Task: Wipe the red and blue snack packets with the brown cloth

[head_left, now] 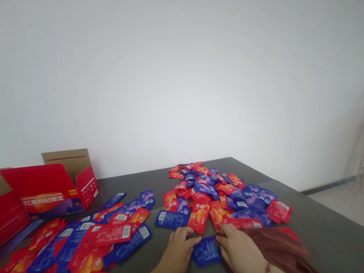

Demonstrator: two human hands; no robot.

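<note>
Your left hand (pixel 178 252) and right hand (pixel 240 248) meet over one blue packet (pixel 205 251), which lies flat on the near part of the dark table (pixel 320 230), just in front of you. Its long axis runs left to right, one short end under each hand. Your left hand is half closed, fingers bent down and gripping the left end. Your right hand is curled the same way on the right end, with its thumb hidden.

The packet carries small white print, too fine to read. Just beyond your fingers, a red packet (pixel 199 217) shows white characters and an orange picture, but you cannot make out the words.

A far heap of red and blue packets (pixel 216 190) lies behind your hands and a second heap (pixel 82 245) spreads to the left. At far left an open red carton (pixel 52 191) bears orange lettering on its front, blurred beyond reading. A dark red cloth (pixel 278 245) lies by your right wrist.
</note>
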